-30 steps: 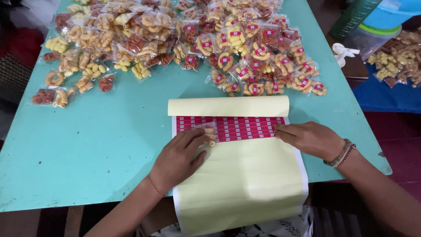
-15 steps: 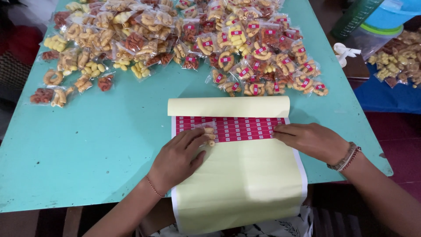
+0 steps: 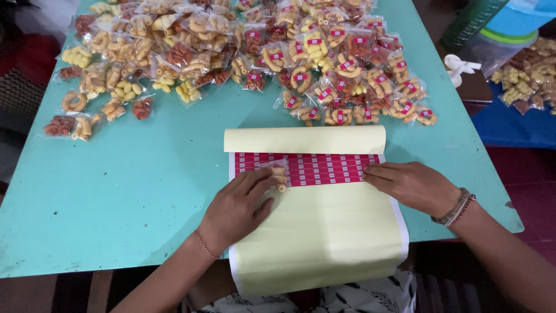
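On the turquoise bench (image 3: 116, 197), the left hand (image 3: 237, 208) pinches a small snack packet (image 3: 278, 172) against the red label strip (image 3: 313, 168); the right hand (image 3: 414, 185) lies flat, fingertips touching the strip's three-o'clock end, with clear snack packets (image 3: 278, 52) heaped at twelve o'clock.

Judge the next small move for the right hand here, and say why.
Probably peel one red sticker off the yellow sheet and carry it to the snack packet: the right hand has its fingertips at the strip's end, and the left hand pins an unlabelled packet.
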